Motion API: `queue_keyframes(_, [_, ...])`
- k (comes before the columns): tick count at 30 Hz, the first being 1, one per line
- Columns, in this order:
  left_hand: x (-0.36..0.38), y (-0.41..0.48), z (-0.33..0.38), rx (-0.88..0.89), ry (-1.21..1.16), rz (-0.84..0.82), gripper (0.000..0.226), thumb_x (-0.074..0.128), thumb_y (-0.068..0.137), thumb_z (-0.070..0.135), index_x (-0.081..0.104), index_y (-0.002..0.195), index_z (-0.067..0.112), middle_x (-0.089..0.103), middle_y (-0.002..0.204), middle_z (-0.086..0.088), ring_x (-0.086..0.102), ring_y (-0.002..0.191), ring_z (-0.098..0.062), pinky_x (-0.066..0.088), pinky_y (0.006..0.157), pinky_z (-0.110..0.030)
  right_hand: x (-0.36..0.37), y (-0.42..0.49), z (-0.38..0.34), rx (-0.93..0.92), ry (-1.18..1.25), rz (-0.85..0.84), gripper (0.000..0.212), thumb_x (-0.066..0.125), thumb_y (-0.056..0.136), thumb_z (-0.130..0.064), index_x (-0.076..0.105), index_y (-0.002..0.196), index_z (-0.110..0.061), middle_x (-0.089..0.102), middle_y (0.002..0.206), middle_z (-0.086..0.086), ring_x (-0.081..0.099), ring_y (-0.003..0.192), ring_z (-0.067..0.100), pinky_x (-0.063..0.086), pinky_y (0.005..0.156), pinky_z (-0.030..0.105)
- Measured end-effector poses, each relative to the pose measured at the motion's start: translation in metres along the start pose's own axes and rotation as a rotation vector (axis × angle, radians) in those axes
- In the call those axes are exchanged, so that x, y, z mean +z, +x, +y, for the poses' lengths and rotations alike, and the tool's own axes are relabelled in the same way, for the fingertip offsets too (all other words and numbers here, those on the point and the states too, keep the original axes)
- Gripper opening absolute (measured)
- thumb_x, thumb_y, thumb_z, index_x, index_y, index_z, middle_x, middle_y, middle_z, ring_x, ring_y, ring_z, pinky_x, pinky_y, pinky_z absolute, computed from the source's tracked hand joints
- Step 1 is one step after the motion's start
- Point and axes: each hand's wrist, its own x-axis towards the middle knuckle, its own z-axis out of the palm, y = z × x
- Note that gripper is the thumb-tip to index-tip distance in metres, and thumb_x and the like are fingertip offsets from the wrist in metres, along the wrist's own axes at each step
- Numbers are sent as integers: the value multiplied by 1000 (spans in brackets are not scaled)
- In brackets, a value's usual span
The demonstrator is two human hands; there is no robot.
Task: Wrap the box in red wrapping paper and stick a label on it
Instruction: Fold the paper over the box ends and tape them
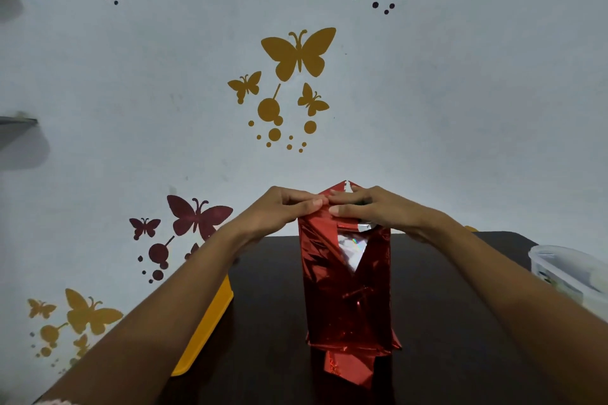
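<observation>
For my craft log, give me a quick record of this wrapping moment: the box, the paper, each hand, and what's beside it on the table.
box: upright on dark table, covered in red wrapping paper
near face: paper gap, silver showing
left hand: pinches paper at top
right hand: pinches paper at top
left side: yellow tray
right side: clear plastic container
label: none visible

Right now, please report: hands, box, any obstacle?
Left hand, right hand pinch red paper at top. Box upright on table, front seam open. Nothing blocking.
</observation>
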Motion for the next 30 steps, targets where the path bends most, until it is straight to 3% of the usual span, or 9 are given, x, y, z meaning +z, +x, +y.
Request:
queue_keyframes(10, [8, -10, -3, 29, -108, 83, 26, 56, 91, 26, 70, 112, 20, 66, 111, 17, 60, 107, 4, 46, 94, -16, 6, 7, 13, -51, -143, 70, 57, 58, 83, -52, 51, 134, -27, 37, 149, -5, 24, 141, 11, 19, 105, 21])
queue_keyframes(15, [-3, -33, 0, 79, 195, 262, 26, 63, 87, 27, 67, 113, 26, 61, 108, 21, 52, 88, 25, 39, 71, 3, 7, 3, 12, -68, -192, 68, 61, 56, 84, -53, 47, 137, -26, 33, 150, -9, 19, 142, 8, 16, 114, 30])
queue_keyframes(18, [-28, -83, -22, 12, 452, 529, 31, 65, 83, 36, 66, 113, 32, 61, 114, 19, 55, 103, 8, 39, 83, -7, 7, 0, 11, -88, -213, 87, 58, 55, 86, -51, 48, 136, -22, 34, 150, -7, 18, 143, 9, 15, 116, 33])
queue_keyframes(20, [-47, -124, -46, -244, 639, 667, 38, 62, 83, 43, 66, 116, 27, 64, 121, 4, 59, 110, -15, 44, 91, -31, 6, -1, 9, -97, -231, 86, 55, 54, 88, -46, 53, 132, -14, 41, 147, 1, 26, 141, 13, 22, 113, 32])
queue_keyframes(22, [-55, -157, -67, -555, 698, 638, 50, 54, 83, 57, 68, 112, 19, 67, 115, -5, 61, 105, -23, 45, 90, -39, 5, 0, 9, -85, -244, 65, 54, 53, 90, -44, 55, 124, -2, 49, 137, 12, 35, 134, 15, 28, 108, 31])
queue_keyframes(24, [-52, -174, -80, -663, 555, 582, 49, 50, 82, 64, 69, 77, 19, 66, 79, -2, 59, 75, -16, 45, 72, -32, 3, 0, 8, -70, -241, 50, 56, 53, 90, -43, 53, 121, 4, 50, 133, 17, 38, 131, 17, 29, 105, 29])
queue_keyframes(25, [-50, -176, -84, -673, 413, 595, 40, 54, 87, 52, 67, 69, 18, 62, 70, -4, 55, 68, -16, 44, 68, -32, 3, 1, 9, -70, -240, 46, 56, 53, 90, -42, 53, 121, 5, 49, 133, 18, 38, 130, 20, 29, 103, 29])
queue_keyframes(27, [-49, -172, -95, -713, 161, 653, 28, 57, 92, 24, 69, 93, -1, 66, 85, -19, 59, 76, -30, 50, 74, -42, 2, 2, 9, -81, -220, 38, 55, 53, 89, -42, 54, 123, 2, 48, 139, 12, 35, 133, 17, 29, 102, 24])
queue_keyframes(30, [-52, -162, -105, -720, 86, 765, 41, 55, 92, 28, 58, 116, -5, 59, 114, -25, 54, 91, -34, 50, 69, -42, 4, 3, 10, -99, -191, 44, 53, 55, 88, -42, 51, 134, -17, 38, 148, -5, 24, 140, 5, 18, 107, 18])
